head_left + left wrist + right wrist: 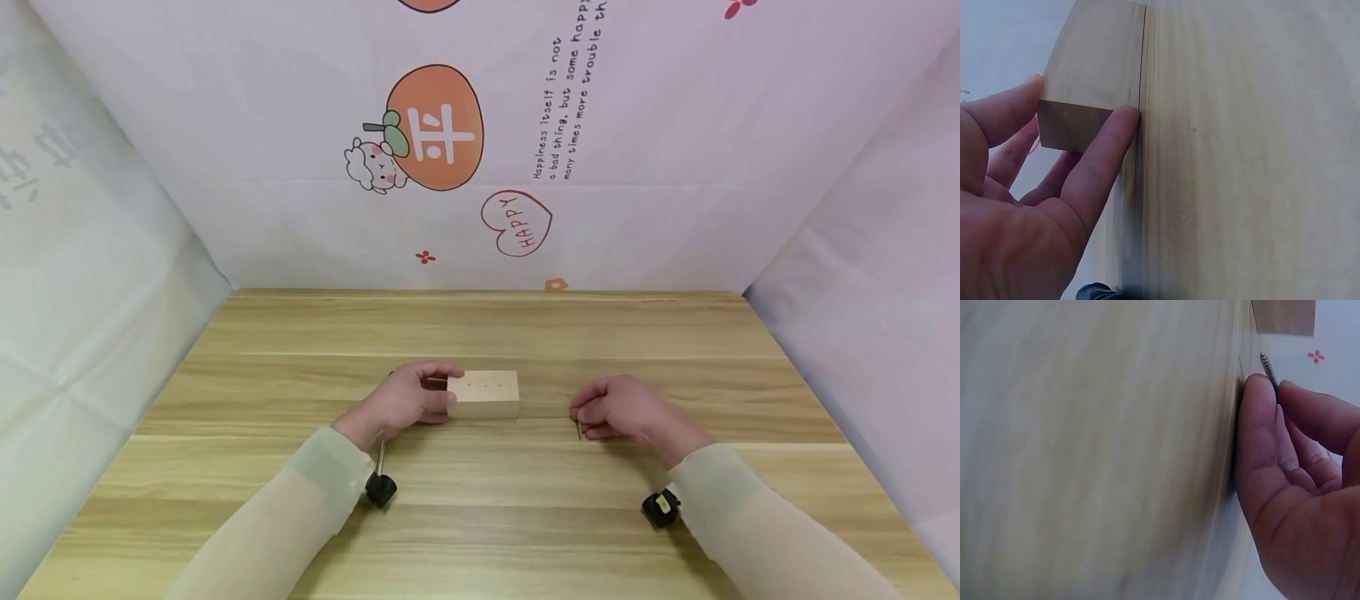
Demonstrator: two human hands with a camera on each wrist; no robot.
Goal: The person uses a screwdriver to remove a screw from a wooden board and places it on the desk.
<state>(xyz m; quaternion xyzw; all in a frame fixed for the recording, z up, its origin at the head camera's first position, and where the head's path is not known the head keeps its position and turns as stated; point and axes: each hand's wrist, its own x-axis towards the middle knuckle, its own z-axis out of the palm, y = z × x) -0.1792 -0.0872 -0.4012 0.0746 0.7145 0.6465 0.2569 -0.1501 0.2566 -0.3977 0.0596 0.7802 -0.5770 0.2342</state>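
Note:
A pale wooden block (483,408) lies on the table with several small dark holes along its top face. My left hand (408,400) holds its left end, fingers and thumb on opposite sides, as the block (1094,56) also shows in the left wrist view. To the right of the block and apart from it, my right hand (618,408) pinches a small metal screw (1269,369) between thumb and index finger. The threaded, pointed end sticks out past the fingertips; the head is hidden in the grip.
The wood-grain table (480,517) runs back to a white printed cloth (300,125), and plain-looking white cloth hangs at both sides. A black wrist device (381,490) sits below the left forearm, another black device (662,508) below the right.

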